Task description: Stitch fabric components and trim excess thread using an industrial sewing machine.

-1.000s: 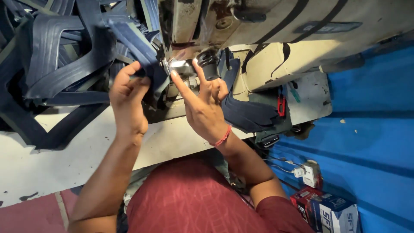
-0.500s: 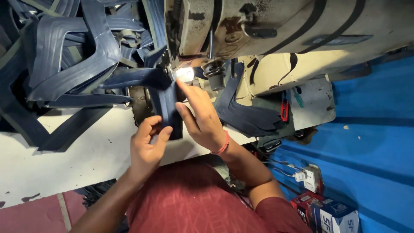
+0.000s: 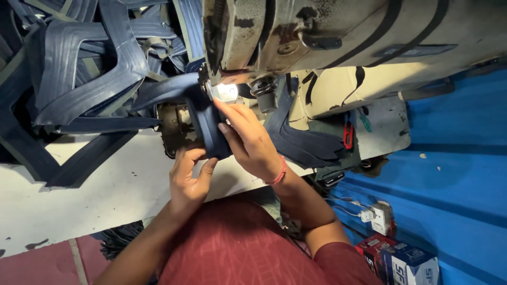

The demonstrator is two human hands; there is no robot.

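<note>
A dark blue denim strip (image 3: 208,129) runs down from under the lit needle area of the worn cream sewing machine (image 3: 338,37) to the near edge of the white table (image 3: 105,184), lying over a rusty round part of the machine bed. The left hand (image 3: 188,177) pinches the strip's lower end between thumb and fingers, while the right hand (image 3: 251,140) lies on the strip higher up, fingers pressed flat along it and pointing toward the needle — a red thread band circles that wrist. Behind and to the left, a heap of like denim strips (image 3: 79,68) covers the far part of the table, some folded into angles. Just right of the hands, another dark blue denim piece (image 3: 303,142) lies spread beside the machine, and a small red-handled tool (image 3: 348,136) hangs near it against a grey panel. Beyond that stands a blue wall (image 3: 454,158) — low on it a white plug socket (image 3: 380,217) with wires. At the bottom right corner sit two small boxes, one red (image 3: 372,250) and one blue and white (image 3: 414,266), both rectangular with printed labels.
</note>
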